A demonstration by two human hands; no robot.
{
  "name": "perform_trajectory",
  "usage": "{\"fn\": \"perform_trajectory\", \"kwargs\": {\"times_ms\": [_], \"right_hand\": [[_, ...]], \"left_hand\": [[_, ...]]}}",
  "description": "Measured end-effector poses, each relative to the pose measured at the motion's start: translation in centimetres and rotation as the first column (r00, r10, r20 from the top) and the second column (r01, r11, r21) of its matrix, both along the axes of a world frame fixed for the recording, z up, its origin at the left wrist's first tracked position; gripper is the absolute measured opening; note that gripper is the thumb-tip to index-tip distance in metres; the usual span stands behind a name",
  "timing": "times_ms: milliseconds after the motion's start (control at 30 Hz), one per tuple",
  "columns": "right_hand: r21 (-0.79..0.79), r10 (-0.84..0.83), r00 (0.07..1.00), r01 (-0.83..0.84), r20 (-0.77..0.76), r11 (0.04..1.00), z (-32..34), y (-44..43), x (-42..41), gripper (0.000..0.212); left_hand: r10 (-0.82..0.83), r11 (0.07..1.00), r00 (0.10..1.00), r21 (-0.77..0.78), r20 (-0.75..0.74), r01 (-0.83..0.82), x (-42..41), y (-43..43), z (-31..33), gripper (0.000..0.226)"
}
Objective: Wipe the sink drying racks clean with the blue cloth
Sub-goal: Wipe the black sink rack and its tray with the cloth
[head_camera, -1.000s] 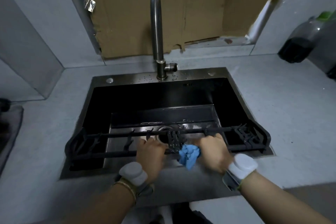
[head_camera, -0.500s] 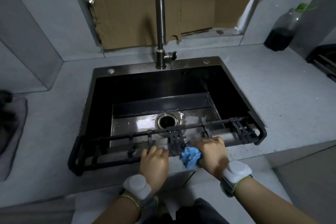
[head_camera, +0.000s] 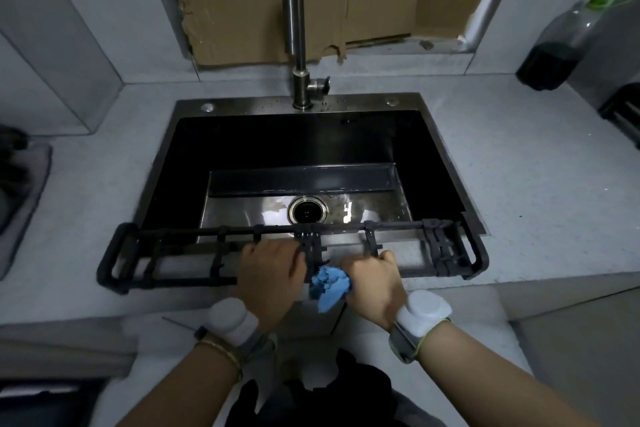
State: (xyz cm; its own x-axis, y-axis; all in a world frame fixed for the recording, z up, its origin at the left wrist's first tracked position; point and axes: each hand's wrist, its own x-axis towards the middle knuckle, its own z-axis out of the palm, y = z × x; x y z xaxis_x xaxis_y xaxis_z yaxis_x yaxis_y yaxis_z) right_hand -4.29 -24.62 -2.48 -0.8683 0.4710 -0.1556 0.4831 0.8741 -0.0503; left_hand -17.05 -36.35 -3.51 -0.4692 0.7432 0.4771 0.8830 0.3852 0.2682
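Blue cloth [head_camera: 329,284] in R hand [head_camera: 375,282], on rack [head_camera: 116,258], beside L hand [head_camera: 273,272].

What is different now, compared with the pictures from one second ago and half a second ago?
The drying rack has slid toward the person: its far bar, earlier across the drain, now lies nearer than it. Unchanged: left hand grips the near bar, right hand holds the blue cloth against it.
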Motion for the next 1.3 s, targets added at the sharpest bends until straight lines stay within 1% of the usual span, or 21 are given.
{"fn": "perform_trajectory", "kwargs": {"times_ms": [33, 100, 167, 233, 300, 367, 433, 467, 500, 533, 600, 667, 767, 900, 967, 1000, 1067, 1167, 1200, 1233, 1300], "right_hand": [[0.0, 0.027, 0.999, -0.027, 0.017, 1.0, 0.2, 0.0, 0.2, 0.021], [-0.028, 0.069, 0.998, -0.068, 0.005, 0.997, 0.5, 0.1, 0.9, 0.023], [-0.112, 0.064, 0.996, -0.07, -0.063, 0.991, 0.9, 0.9, 1.6, 0.026], [-0.21, 0.043, 0.97, -0.095, -0.238, 0.973, 0.8, 2.2, 3.2, 0.03], [-0.257, -0.053, 0.915, -0.056, -0.399, 0.965, 0.5, 3.7, 5.1, 0.038], [-0.299, -0.255, 0.815, 0.105, -0.521, 0.949, 0.2, 5.5, 6.7, 0.047], [-0.447, -0.553, 0.627, 0.339, -0.549, 0.828, 0.7, 7.9, 8.5, 0.054], [-0.518, -0.651, 0.535, 0.399, -0.538, 0.757, 0.9, 9.1, 9.0, 0.058], [-0.568, -0.707, 0.463, 0.422, -0.535, 0.707, 1.3, 10.2, 9.6, 0.061], [-0.592, -0.725, 0.423, 0.419, -0.543, 0.688, 1.6, 11.0, 9.7, 0.062], [-0.583, -0.73, 0.376, 0.441, -0.57, 0.682, 2.4, 12.3, 10.3, 0.062], [-0.53, -0.732, 0.378, 0.513, -0.566, 0.675, 2.7, 13.3, 10.8, 0.059], [-0.452, -0.747, 0.477, 0.598, -0.463, 0.662, 2.2, 14.4, 11.4, 0.056], [-0.496, -0.657, 0.648, 0.455, -0.386, 0.74, 0.5, 13.2, 12.2, 0.055], [-0.587, -0.626, 0.698, 0.359, -0.348, 0.726, 0.1, 11.6, 13.1, 0.05], [-0.649, -0.629, 0.703, 0.313, -0.333, 0.694, -0.1, 10.7, 13.4, 0.046], [-0.683, -0.643, 0.649, 0.253, -0.406, 0.686, -0.5, 9.5, 13.7, 0.033], [-0.665, -0.709, 0.442, 0.282, -0.55, 0.691, -0.8, 11.1, 12.3, 0.013], [-0.623, -0.691, 0.413, 0.308, -0.593, 0.719, -1.0, 12.3, 11.5, 0.015], [-0.565, -0.66, 0.415, 0.341, -0.627, 0.751, -1.2, 13.7, 10.8, 0.023], [-0.408, -0.586, 0.509, 0.424, -0.631, 0.808, -1.2, 16.2, 9.2, 0.031]], "left_hand": [[-0.025, 1.0, 1.0, -0.014, 0.009, 0.025, 0.4, 1.0, 0.4, 0.035], [-0.116, 0.983, 0.991, -0.136, 0.071, 0.124, 1.6, 2.8, 1.5, 0.06], [-0.162, 0.93, 0.961, -0.291, 0.226, 0.225, 2.2, 4.1, 2.4, 0.092], [-0.116, 0.868, 0.923, -0.414, 0.367, 0.274, 2.7, 5.2, 3.1, 0.111], [-0.098, 0.817, 0.909, -0.489, 0.405, 0.305, 2.9, 5.9, 3.2, 0.119], [-0.097, 0.745, 0.906, -0.573, 0.413, 0.341, 2.9, 6.2, 2.9, 0.117], [-0.114, 0.686, 0.914, -0.635, 0.388, 0.355, 3.4, 6.8, 2.7, 0.112], [-0.121, 0.679, 0.921, -0.646, 0.37, 0.349, 3.6, 6.8, 2.6, 0.11], [-0.135, 0.674, 0.927, -0.653, 0.351, 0.345, 3.9, 7.2, 2.6, 0.109], [-0.145, 0.675, 0.931, -0.654, 0.335, 0.341, 4.1, 7.4, 2.7, 0.109], [-0.179, 0.677, 0.932, -0.648, 0.315, 0.348, 4.9, 8.6, 2.8, 0.108], [-0.208, 0.675, 0.929, -0.643, 0.305, 0.362, 5.9, 9.9, 2.9, 0.108], [-0.248, 0.649, 0.915, -0.646, 0.318, 0.401, 7.5, 12.1, 2.9, 0.109], [-0.288, 0.64, 0.909, -0.645, 0.301, 0.417, 9.6, 14.3, 2.4, 0.11], [-0.257, 0.639, 0.922, -0.665, 0.289, 0.386, 10.3, 14.9, 1.9, 0.108], [-0.24, 0.646, 0.93, -0.67, 0.278, 0.367, 10.8, 15.2, 1.5, 0.106], [-0.221, 0.653, 0.944, -0.682, 0.244, 0.329, 11.3, 15.6, 1.2, 0.106], [-0.215, 0.682, 0.958, -0.673, 0.191, 0.287, 12.2, 16.3, 0.2, 0.114], [-0.216, 0.697, 0.962, -0.663, 0.169, 0.273, 12.4, 16.3, -0.1, 0.117], [-0.231, 0.701, 0.963, -0.662, 0.141, 0.265, 12.4, 16.4, -0.6, 0.119], [-0.252, 0.725, 0.963, -0.642, 0.091, 0.25, 12.4, 16.4, -1.2, 0.12]]}}
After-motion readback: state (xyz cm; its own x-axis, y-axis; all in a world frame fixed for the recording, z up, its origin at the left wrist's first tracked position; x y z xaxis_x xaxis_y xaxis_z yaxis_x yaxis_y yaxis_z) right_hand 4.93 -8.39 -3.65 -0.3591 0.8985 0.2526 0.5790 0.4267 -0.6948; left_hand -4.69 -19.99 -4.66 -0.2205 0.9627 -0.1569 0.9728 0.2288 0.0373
